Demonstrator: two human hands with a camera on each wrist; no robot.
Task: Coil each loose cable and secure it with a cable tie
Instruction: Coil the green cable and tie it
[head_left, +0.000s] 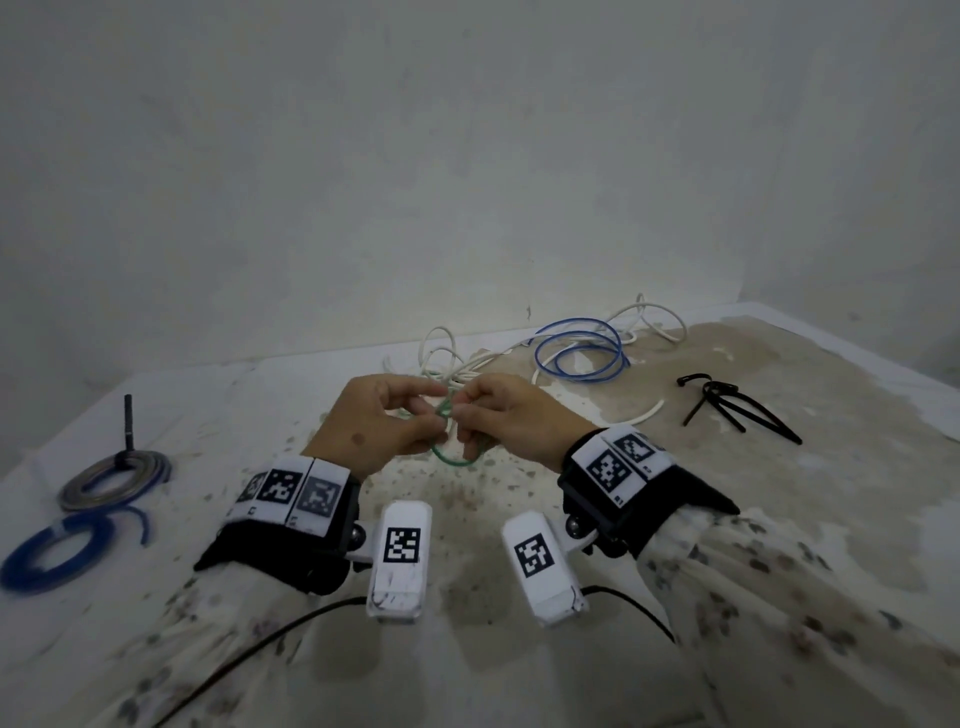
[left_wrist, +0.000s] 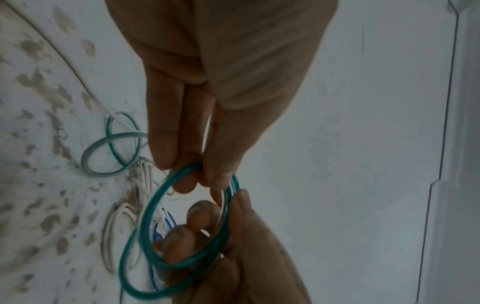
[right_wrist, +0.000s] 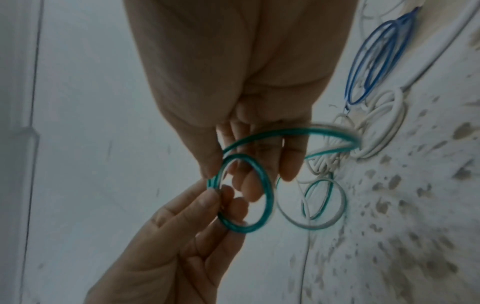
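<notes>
Green cable (head_left: 451, 451) hung between both hands above the near middle of the surface (head_left: 727, 519), its small loops standing upright; the left hand (head_left: 382, 423) pinched them at one side, the right hand (head_left: 511, 418) at the other, while its loose remainder trailed away toward the white cable (head_left: 447, 358) farther back.

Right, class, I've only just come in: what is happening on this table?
A person is winding a green cable into small loops, pinching it between the left hand and right hand. More of it trails to the table. Loose white cable and blue cable wait behind, black cable ties lie right, and tied coils sit left.
</notes>
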